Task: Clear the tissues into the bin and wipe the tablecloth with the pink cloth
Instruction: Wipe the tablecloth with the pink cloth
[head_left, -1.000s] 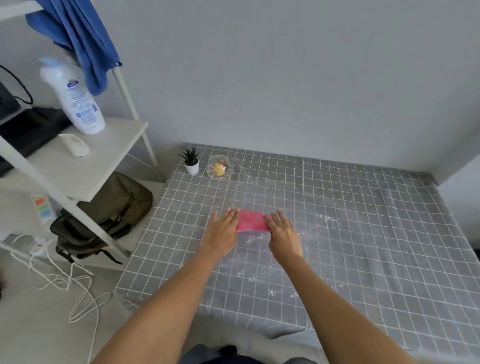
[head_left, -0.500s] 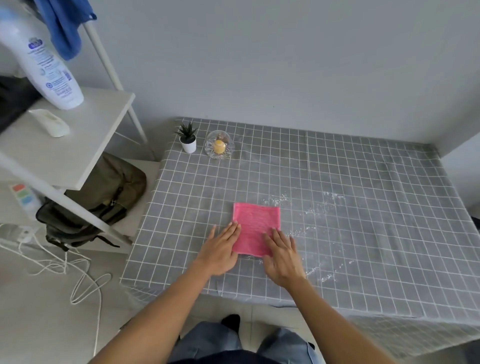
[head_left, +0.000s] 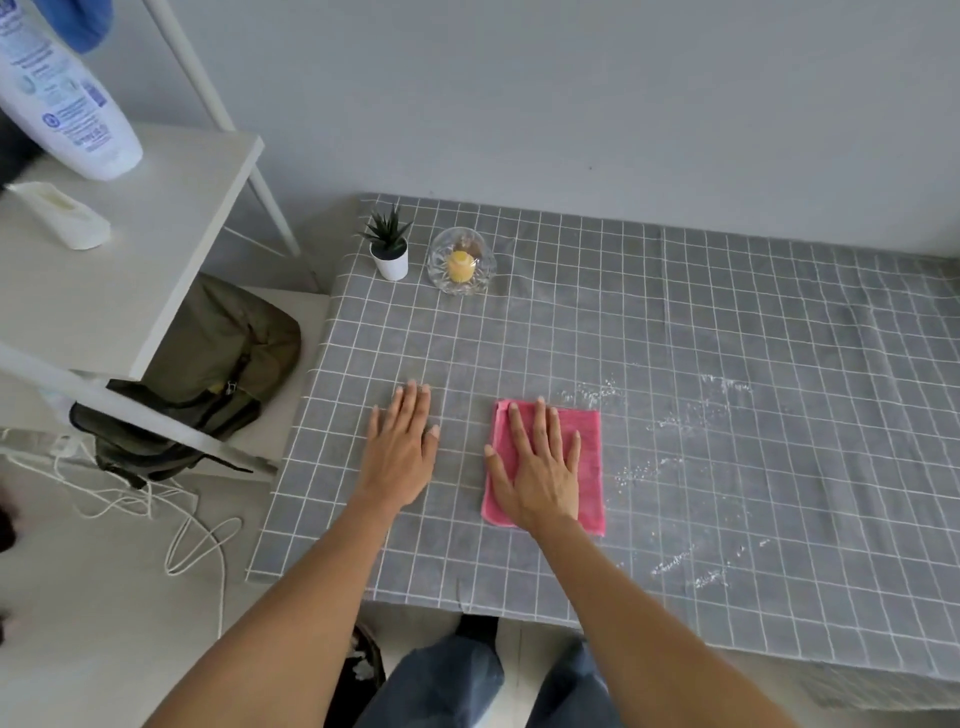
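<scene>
The pink cloth lies flat on the grey checked tablecloth, near the front edge. My right hand presses flat on it, fingers spread. My left hand rests flat on the bare tablecloth to the left of the cloth, apart from it, holding nothing. White crumbs or wet specks are scattered to the right of the cloth. A dark bin with white tissue in it shows under the table's front edge, partly hidden by my left arm.
A small potted plant and a glass dish with a yellow candle stand at the table's far left corner. A white shelf with a lotion bottle stands left, a green backpack and cords beneath.
Both hands unfolded the pink cloth and drew it toward the front edge. The left hand then came off it to the left, and the right hand now lies alone on the cloth.
</scene>
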